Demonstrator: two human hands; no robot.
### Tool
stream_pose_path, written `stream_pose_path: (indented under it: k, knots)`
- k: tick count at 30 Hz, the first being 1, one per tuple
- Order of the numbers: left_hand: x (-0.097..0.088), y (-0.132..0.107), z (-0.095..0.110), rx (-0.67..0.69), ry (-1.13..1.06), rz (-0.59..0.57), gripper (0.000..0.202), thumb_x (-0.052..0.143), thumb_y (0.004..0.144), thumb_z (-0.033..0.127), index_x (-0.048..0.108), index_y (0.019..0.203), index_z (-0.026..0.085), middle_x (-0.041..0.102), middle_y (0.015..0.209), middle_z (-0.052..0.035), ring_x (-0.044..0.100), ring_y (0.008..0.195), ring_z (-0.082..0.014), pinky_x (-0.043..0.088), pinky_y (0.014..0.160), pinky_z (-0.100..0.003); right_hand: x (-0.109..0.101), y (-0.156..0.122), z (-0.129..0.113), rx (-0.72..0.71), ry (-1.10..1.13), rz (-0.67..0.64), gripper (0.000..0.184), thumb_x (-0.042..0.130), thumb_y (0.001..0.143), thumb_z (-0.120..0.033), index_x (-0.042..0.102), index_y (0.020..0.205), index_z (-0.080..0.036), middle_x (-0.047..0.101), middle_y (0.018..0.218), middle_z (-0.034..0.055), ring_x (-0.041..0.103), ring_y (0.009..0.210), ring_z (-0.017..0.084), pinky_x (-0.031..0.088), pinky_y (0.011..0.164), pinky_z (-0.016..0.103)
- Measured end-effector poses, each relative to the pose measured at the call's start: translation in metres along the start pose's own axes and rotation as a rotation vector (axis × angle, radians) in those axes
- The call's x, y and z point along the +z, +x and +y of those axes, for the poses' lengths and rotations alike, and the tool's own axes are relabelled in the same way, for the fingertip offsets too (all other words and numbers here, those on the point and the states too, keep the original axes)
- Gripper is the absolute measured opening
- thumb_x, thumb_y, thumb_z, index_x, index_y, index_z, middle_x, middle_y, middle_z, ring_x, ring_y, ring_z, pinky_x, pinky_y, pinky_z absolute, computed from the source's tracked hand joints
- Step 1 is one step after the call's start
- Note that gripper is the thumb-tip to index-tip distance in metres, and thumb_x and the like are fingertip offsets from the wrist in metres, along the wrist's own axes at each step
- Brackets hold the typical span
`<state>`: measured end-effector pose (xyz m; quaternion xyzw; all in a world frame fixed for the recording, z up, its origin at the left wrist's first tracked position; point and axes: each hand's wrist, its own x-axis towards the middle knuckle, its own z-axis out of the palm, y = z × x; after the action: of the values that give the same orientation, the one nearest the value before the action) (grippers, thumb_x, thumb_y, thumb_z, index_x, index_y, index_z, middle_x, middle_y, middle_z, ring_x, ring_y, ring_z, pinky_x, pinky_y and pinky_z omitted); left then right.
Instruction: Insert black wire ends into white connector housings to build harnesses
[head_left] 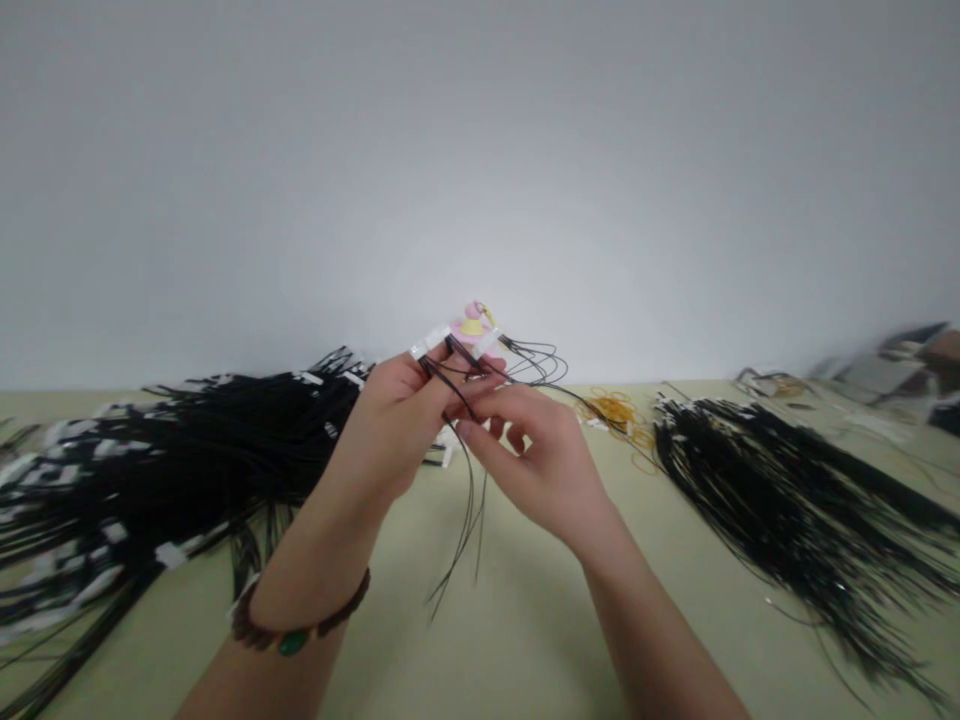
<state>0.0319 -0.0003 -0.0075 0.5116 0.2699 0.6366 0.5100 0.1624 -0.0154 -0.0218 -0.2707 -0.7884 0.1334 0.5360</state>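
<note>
My left hand (394, 420) is closed around a white connector (430, 343) with thin black wires (454, 388) running out of it. A second white connector (487, 344) shows just beyond the fingertips, its black wires looping to the right. My right hand (536, 450) meets the left from the right side, thumb and forefinger pinched on one of the black wires. Loose wire ends hang down between the two hands over the table. Fingers partly hide one another, so the exact grip on each wire is unclear.
A large heap of black cables (225, 440) with white connectors lies left. On the right is a spread bundle of black wires (780, 500), with yellow rubber bands (611, 410) beside it. A pink and yellow object (471, 325) stands behind my hands, before the wall (480, 160).
</note>
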Motion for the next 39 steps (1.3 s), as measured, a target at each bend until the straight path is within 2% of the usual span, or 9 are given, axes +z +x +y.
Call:
stream_pose_path:
  k: [5, 8, 12, 15, 19, 23, 30, 36, 39]
  knots:
    - [0.000, -0.001, -0.002, 0.003, -0.003, 0.001, 0.012, 0.071, 0.080, 0.027, 0.068, 0.076, 0.016, 0.075, 0.088, -0.0051, 0.071, 0.082, -0.0166, 0.057, 0.078, -0.023, -0.006, 0.000, -0.001, 0.052, 0.113, -0.041, 0.011, 0.062, 0.084, -0.019, 0.068, 0.075, -0.017, 0.073, 0.092, 0.0035, 0.063, 0.078, 0.010, 0.045, 0.055, 0.018]
    - [-0.002, -0.002, -0.001, 0.004, 0.007, 0.001, 0.013, 0.072, 0.079, 0.028, 0.066, 0.077, 0.016, 0.075, 0.091, -0.0052, 0.071, 0.083, -0.0170, 0.057, 0.077, -0.024, -0.008, 0.000, -0.003, 0.113, 0.201, -0.101, 0.016, 0.058, 0.087, -0.024, 0.068, 0.076, -0.017, 0.072, 0.091, 0.0034, 0.063, 0.083, 0.011, 0.047, 0.063, 0.020]
    - [0.000, -0.003, 0.002, -0.047, -0.022, 0.030, 0.013, 0.072, 0.079, 0.026, 0.064, 0.076, 0.016, 0.074, 0.088, -0.0052, 0.071, 0.081, -0.0177, 0.055, 0.067, -0.022, -0.007, 0.001, -0.001, 0.239, 0.207, -0.179, 0.028, 0.045, 0.092, -0.023, 0.067, 0.076, -0.016, 0.069, 0.082, 0.0023, 0.060, 0.074, 0.011, 0.044, 0.066, 0.023]
    - [0.003, -0.003, 0.005, -0.030, -0.032, 0.041, 0.011, 0.072, 0.078, 0.022, 0.064, 0.074, 0.015, 0.074, 0.084, -0.0049, 0.070, 0.081, -0.0182, 0.056, 0.072, -0.024, -0.005, 0.002, 0.004, 0.287, 0.158, -0.144, 0.022, 0.046, 0.090, -0.022, 0.064, 0.079, -0.016, 0.069, 0.081, 0.0022, 0.055, 0.066, 0.010, 0.041, 0.059, 0.022]
    - [0.003, -0.003, 0.006, -0.034, -0.088, 0.006, 0.010, 0.073, 0.077, 0.019, 0.064, 0.072, 0.016, 0.073, 0.082, -0.0032, 0.070, 0.082, -0.0177, 0.056, 0.083, -0.030, -0.001, 0.001, 0.010, 0.252, 0.007, -0.152, 0.012, 0.055, 0.080, -0.016, 0.065, 0.074, -0.016, 0.067, 0.072, 0.0001, 0.053, 0.060, 0.008, 0.038, 0.058, 0.021]
    - [0.002, -0.005, 0.006, -0.016, -0.146, -0.022, 0.008, 0.073, 0.077, 0.019, 0.066, 0.075, 0.018, 0.071, 0.080, 0.0001, 0.070, 0.087, -0.0163, 0.055, 0.089, -0.030, 0.000, 0.000, 0.011, 0.229, 0.044, -0.219, 0.014, 0.055, 0.081, -0.017, 0.067, 0.072, -0.015, 0.067, 0.069, -0.0004, 0.055, 0.062, 0.008, 0.039, 0.059, 0.020]
    - [0.003, -0.008, 0.010, -0.029, -0.173, -0.047, 0.005, 0.070, 0.080, 0.018, 0.067, 0.076, 0.017, 0.073, 0.083, -0.0028, 0.070, 0.085, -0.0154, 0.057, 0.081, -0.025, -0.005, -0.001, 0.012, 0.145, 0.086, -0.211, 0.016, 0.055, 0.084, -0.018, 0.069, 0.078, -0.015, 0.067, 0.071, -0.0006, 0.053, 0.061, 0.006, 0.039, 0.059, 0.018]
    - [0.002, -0.006, 0.010, -0.017, -0.156, -0.043, 0.004, 0.072, 0.079, 0.019, 0.069, 0.078, 0.017, 0.073, 0.084, -0.0029, 0.069, 0.086, -0.0149, 0.056, 0.082, -0.025, -0.013, -0.002, 0.004, 0.070, -0.059, -0.185, 0.016, 0.055, 0.087, -0.017, 0.067, 0.077, -0.016, 0.066, 0.072, 0.0002, 0.054, 0.064, 0.007, 0.039, 0.060, 0.019]
    - [0.001, -0.004, 0.007, 0.008, -0.106, -0.008, 0.002, 0.068, 0.082, 0.015, 0.069, 0.082, 0.016, 0.073, 0.088, -0.0038, 0.069, 0.087, -0.0139, 0.055, 0.085, -0.025, -0.017, -0.002, -0.001, 0.137, -0.082, -0.174, 0.014, 0.053, 0.086, -0.017, 0.063, 0.076, -0.017, 0.062, 0.068, -0.0007, 0.053, 0.062, 0.008, 0.037, 0.057, 0.019]
